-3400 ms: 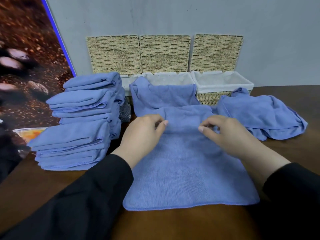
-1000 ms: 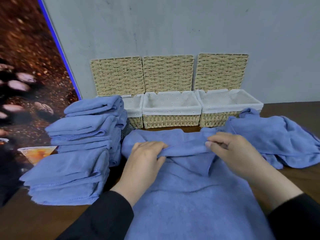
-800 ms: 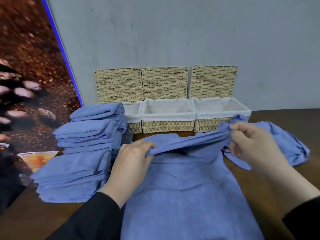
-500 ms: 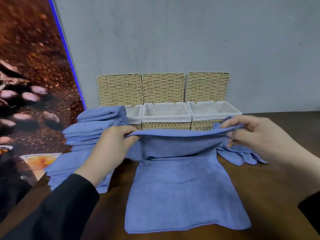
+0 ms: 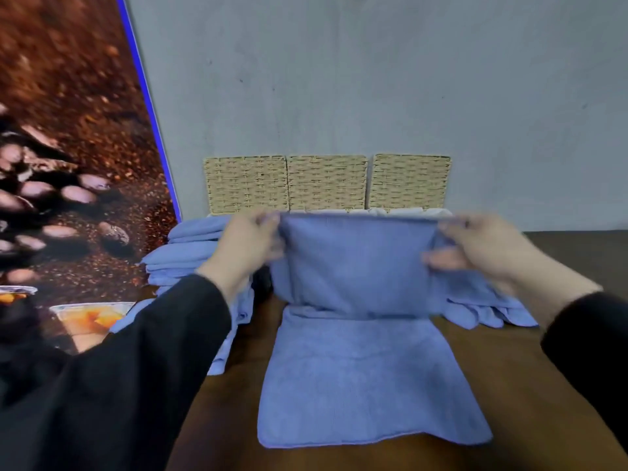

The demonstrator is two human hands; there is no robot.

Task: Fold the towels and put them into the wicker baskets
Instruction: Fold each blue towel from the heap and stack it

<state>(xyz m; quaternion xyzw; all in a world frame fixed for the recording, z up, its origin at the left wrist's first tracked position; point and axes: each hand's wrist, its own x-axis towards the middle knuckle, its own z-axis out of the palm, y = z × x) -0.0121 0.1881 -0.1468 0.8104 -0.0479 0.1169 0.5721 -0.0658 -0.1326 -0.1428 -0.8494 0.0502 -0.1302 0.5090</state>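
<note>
Mostly I can't see the wicker baskets [image 5: 327, 182]: the blue towel [image 5: 360, 338] hides them. Left hand [image 5: 245, 246] and right hand [image 5: 482, 248] pinch its raised far edge; near half lies on the table [image 5: 530, 375].

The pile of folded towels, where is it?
The pile of folded towels sits left of centre on the table, behind the left hand.

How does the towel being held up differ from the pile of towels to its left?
The held towel is one piece, its far edge lifted off the table by the left hand and right hand; the pile of towels lies untouched. The held towel is spread wide and only partly folded; the pile's towels are folded compact and stacked. Both are the same blue cloth.
</note>
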